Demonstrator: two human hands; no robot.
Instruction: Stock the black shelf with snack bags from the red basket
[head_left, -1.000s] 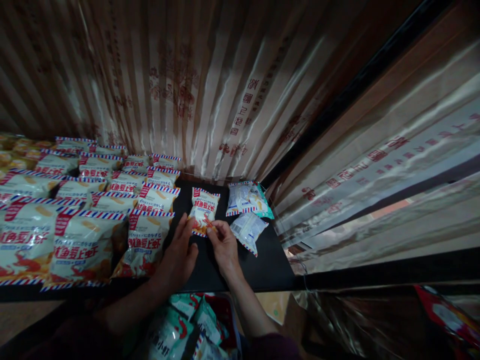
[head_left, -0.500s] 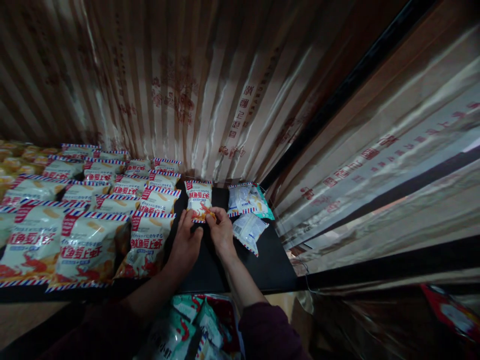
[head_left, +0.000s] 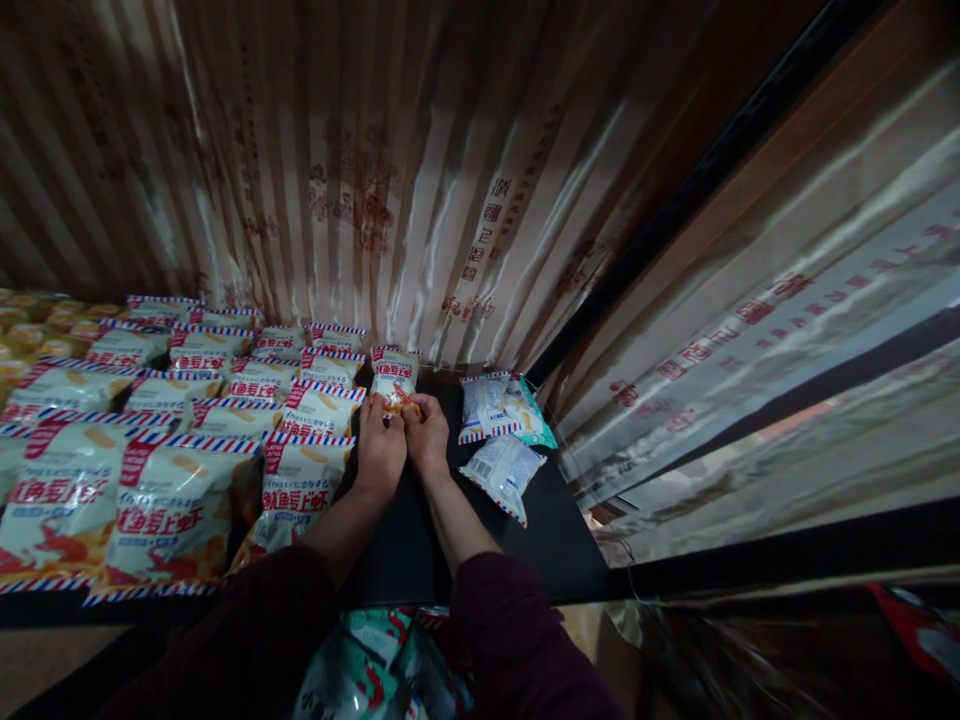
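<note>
A white snack bag [head_left: 394, 378] with red lettering stands at the back of the black shelf [head_left: 401, 530], close to the curtain. My left hand [head_left: 381, 450] grips its lower left edge, and my right hand [head_left: 426, 432] pinches the lower right edge. Both hands are close together, fingers bent around the bag's bottom. Just left of it, rows of matching bags [head_left: 309, 480] stand with their fronts facing me. To the right lie a pale bag [head_left: 504, 470], another pale bag [head_left: 484, 405] and a teal bag [head_left: 534, 410].
Below the shelf's front edge is a container with teal bags [head_left: 379, 650], partly hidden by my right sleeve. Small yellow packs [head_left: 30, 325] fill the far left. A pleated printed curtain [head_left: 337, 180] hangs behind, and a dark post [head_left: 697, 190] slants at the right.
Both hands have pushed the bag a little farther back, toward the curtain and the row at its left. They are now closer together. The view has shifted slightly.
</note>
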